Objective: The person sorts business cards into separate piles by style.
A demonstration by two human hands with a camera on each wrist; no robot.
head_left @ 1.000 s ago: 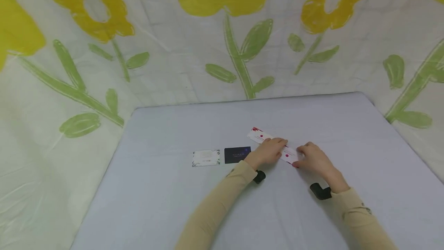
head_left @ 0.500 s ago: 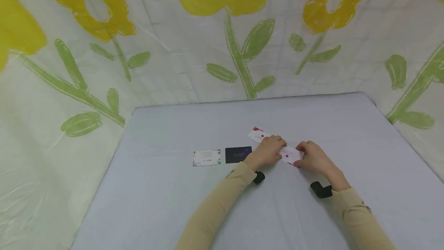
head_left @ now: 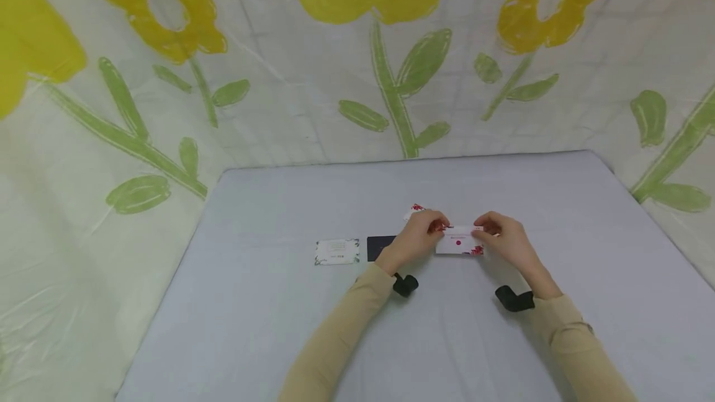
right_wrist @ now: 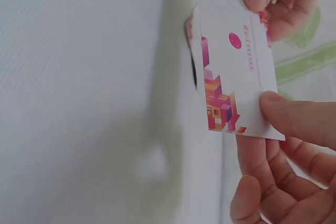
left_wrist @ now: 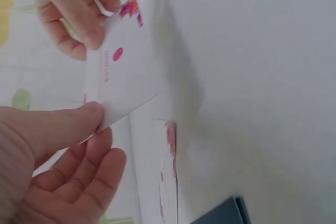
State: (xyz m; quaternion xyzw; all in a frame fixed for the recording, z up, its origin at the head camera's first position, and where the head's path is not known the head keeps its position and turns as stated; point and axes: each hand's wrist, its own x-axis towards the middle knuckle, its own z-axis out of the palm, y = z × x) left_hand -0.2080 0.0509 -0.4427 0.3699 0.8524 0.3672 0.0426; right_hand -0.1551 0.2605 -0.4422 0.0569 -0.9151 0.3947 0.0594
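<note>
A white card with a pink dot and red-orange corner patterns (head_left: 468, 248) is held up off the table between my two hands. My left hand (head_left: 413, 236) pinches its left end between thumb and fingers. The other end is pinched by my right hand (head_left: 507, 241). In the right wrist view, the face of the card (right_wrist: 226, 66) shows small pink lettering beside the dot. Behind my left hand lies another white card with a red corner (head_left: 414, 209), mostly hidden. A dark card (head_left: 380, 247) lies left of that hand, partly covered by it.
Left of the dark card, a white card with a leafy border (head_left: 337, 252) lies flat. The table (head_left: 251, 315) has a pale cover. A cloth with yellow flowers (head_left: 290, 92) hangs behind it. Black wrist mounts (head_left: 514, 298) stick out from both wrists.
The white card with the pink dot has been lifted from the table and turned level. My left hand has shifted left to its end, and my right hand has risen slightly.
</note>
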